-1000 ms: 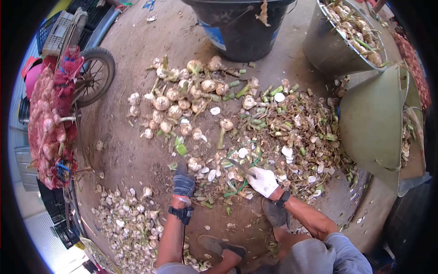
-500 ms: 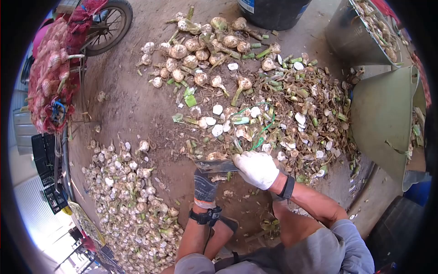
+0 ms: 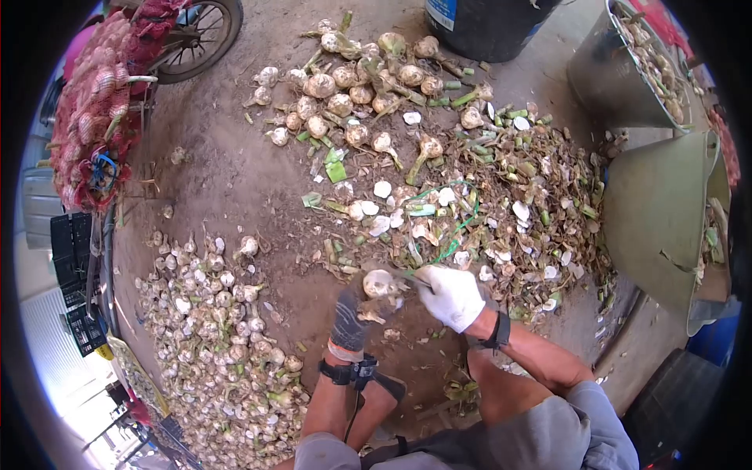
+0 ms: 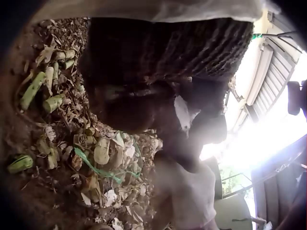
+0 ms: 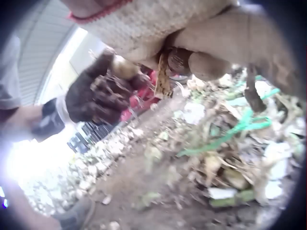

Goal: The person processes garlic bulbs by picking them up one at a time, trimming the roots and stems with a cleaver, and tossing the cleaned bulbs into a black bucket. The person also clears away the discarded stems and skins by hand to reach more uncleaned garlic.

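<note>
My left hand (image 3: 350,319), in a dark grey knitted glove, holds a garlic bulb (image 3: 379,283) above the dirt floor. A ragged brownish scrap (image 3: 377,310) shows just below the bulb. To its right, my white-gloved right hand (image 3: 450,298) grips a knife (image 3: 410,276), its blade nearly edge-on and close to the bulb. In the right wrist view the knife (image 5: 164,79) looks brown and stained, and the bulb (image 5: 124,68) shows pale in the dark glove. The left wrist view is mostly filled by the dark glove (image 4: 163,52), in shadow.
Whole garlic with stems (image 3: 345,78) lies ahead, and trimmed bulbs (image 3: 227,345) are heaped at left. Cut stalks and peelings (image 3: 540,204), with a green string (image 3: 470,219), spread to the right. Beyond stand a black bucket (image 3: 486,39), a filled metal bucket (image 3: 619,78) and a greenish container (image 3: 658,211).
My left hand has come back from the ground toward my body with the garlic bulb. The knife, seen flat across it half a second ago, has turned edge-on. The head view has shifted down.
</note>
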Demonstrator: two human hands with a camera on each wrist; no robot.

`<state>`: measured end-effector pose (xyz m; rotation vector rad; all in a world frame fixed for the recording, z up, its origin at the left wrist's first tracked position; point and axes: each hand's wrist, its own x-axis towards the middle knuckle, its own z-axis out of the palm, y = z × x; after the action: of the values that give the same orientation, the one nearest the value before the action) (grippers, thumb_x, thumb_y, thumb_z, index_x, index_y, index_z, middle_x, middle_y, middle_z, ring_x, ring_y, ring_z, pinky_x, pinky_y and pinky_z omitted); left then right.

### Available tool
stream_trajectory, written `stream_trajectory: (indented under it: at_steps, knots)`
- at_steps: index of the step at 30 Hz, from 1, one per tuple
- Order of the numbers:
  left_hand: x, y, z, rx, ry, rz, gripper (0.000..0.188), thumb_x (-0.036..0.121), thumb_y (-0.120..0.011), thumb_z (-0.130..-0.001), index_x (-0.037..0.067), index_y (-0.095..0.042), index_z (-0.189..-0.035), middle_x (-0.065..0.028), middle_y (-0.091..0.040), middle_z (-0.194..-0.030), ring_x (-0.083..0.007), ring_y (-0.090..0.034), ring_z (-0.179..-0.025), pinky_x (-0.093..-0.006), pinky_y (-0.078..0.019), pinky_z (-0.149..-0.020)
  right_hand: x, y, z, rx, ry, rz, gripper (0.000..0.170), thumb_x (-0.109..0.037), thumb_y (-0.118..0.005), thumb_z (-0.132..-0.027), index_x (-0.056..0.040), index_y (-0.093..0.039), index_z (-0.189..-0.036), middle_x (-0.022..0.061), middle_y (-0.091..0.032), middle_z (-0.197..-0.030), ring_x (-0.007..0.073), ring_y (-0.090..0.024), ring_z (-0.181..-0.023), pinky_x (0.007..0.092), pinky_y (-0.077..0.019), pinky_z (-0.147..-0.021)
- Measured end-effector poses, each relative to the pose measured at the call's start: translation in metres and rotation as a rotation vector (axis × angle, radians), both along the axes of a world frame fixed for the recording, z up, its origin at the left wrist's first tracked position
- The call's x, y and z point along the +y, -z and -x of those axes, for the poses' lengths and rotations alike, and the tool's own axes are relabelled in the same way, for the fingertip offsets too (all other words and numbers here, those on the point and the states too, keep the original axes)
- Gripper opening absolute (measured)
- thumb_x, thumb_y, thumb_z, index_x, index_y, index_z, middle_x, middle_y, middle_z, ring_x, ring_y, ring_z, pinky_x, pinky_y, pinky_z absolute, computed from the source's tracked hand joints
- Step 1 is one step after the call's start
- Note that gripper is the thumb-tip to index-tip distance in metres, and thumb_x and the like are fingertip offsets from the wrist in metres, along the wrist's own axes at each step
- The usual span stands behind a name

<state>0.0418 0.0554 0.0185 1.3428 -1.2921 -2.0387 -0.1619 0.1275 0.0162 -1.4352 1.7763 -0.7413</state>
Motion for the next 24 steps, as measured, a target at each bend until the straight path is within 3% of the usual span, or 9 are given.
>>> stream_trajectory:
  at_steps: [2, 3, 4, 7, 12, 16, 20, 23, 24]
  knots:
    - [0.003, 0.003, 0.005, -0.256, 0.179, 0.378, 0.051, 0.016, -0.081, -0.085, 0.001, -0.058, -0.128, -0.0085, -0.067, -0.111, -0.0166, -0.065, -0.1, -0.0305, -0.0563, -0.079, -0.001, 0.003, -0.014, -0.139, 0.107, -0.172, 0.016, -0.019, -0.059, -0.091, -0.007, -0.066, -0.099, 0.0207, -0.067, -0.079, 0.0349, -0.07, -0.075, 0.0441, -0.0545, -0.062]
    - [-0.005, -0.006, 0.003, -0.606, 0.458, 1.013, 0.059, 0.019, -0.083, -0.083, 0.001, -0.056, -0.132, -0.0096, -0.065, -0.114, -0.0191, -0.065, -0.102, -0.0317, -0.0571, -0.081, -0.002, 0.004, -0.017, -0.228, 0.162, -0.258, 0.016, -0.02, -0.059, -0.092, -0.0077, -0.066, -0.1, 0.0199, -0.068, -0.082, 0.0352, -0.07, -0.077, 0.0434, -0.0549, -0.064]
    - [-0.003, 0.001, -0.001, -0.605, 0.453, 1.014, 0.059, 0.019, -0.083, -0.083, 0.001, -0.056, -0.132, -0.0096, -0.065, -0.114, -0.0191, -0.065, -0.102, -0.0317, -0.0571, -0.081, -0.002, 0.006, -0.018, -0.316, 0.217, -0.345, 0.017, -0.021, -0.06, -0.092, -0.0083, -0.066, -0.101, 0.0192, -0.069, -0.084, 0.0356, -0.07, -0.079, 0.0427, -0.0554, -0.067]
    - [0.013, 0.007, -0.001, -0.062, -0.074, 0.015, 0.053, 0.02, -0.082, -0.083, 0.002, -0.059, -0.127, -0.0102, -0.066, -0.111, -0.0235, -0.067, -0.101, -0.0377, -0.0586, -0.083, 0.006, 0.015, -0.023, -0.232, 0.11, -0.188, 0.021, -0.023, -0.062, -0.091, -0.0083, -0.067, -0.105, 0.0184, -0.069, -0.085, 0.0344, -0.07, -0.079, 0.0421, -0.0557, -0.07]
    - [0.033, 0.015, 0.0, 0.286, -0.405, -0.415, 0.047, 0.023, -0.082, -0.086, 0.009, -0.058, -0.124, -0.0086, -0.066, -0.101, -0.0186, -0.063, -0.084, -0.0361, -0.0572, -0.065, 0.015, 0.011, -0.022, 0.042, -0.01, 0.099, 0.017, -0.016, -0.06, -0.089, -0.0102, -0.069, -0.103, 0.0173, -0.066, -0.078, 0.0362, -0.067, -0.073, 0.0458, -0.0546, -0.067]
    - [-0.007, -0.026, -0.054, 1.409, -0.462, -0.401, 0.055, 0.051, -0.06, -0.098, 0.011, -0.052, -0.134, -0.0065, -0.066, -0.099, -0.0135, -0.056, -0.077, -0.0334, -0.052, -0.067, 0.018, 0.063, -0.002, 0.16, -0.086, -0.212, 0.014, -0.021, -0.06, -0.09, -0.0067, -0.059, -0.088, 0.0172, -0.064, -0.073, 0.0395, -0.066, -0.072, 0.0495, -0.0536, -0.068]
    - [-0.066, -0.04, -0.106, 1.157, -0.604, 0.016, 0.052, 0.049, -0.062, -0.098, 0.01, -0.054, -0.132, -0.0079, -0.067, -0.102, -0.0174, -0.063, -0.084, -0.0355, -0.0546, -0.072, 0.019, 0.047, 0.006, -0.117, 0.203, -0.449, 0.025, -0.029, -0.06, -0.092, -0.0056, -0.063, -0.098, 0.0226, -0.067, -0.081, 0.0418, -0.068, -0.079, 0.0486, -0.0526, -0.07]
    - [-0.08, -0.006, -0.064, 0.094, -0.747, 0.244, 0.04, 0.027, -0.072, -0.094, 0.01, -0.06, -0.128, -0.0092, -0.07, -0.11, -0.0239, -0.067, -0.097, -0.0401, -0.0562, -0.079, 0.016, 0.058, 0.009, -0.16, 0.261, -0.391, 0.03, -0.032, -0.06, -0.091, -0.005, -0.063, -0.102, 0.0247, -0.067, -0.083, 0.0427, -0.068, -0.081, 0.0497, -0.052, -0.071]
    - [-0.087, 0.018, -0.039, -0.134, -0.501, 0.563, 0.042, 0.022, -0.076, -0.089, 0.009, -0.061, -0.126, -0.0118, -0.07, -0.112, -0.0275, -0.067, -0.099, -0.0422, -0.056, -0.081, 0.015, 0.057, 0.01, -0.189, 0.293, -0.364, 0.03, -0.032, -0.06, -0.091, -0.0048, -0.063, -0.102, 0.0248, -0.067, -0.082, 0.0427, -0.068, -0.08, 0.0501, -0.0519, -0.072]
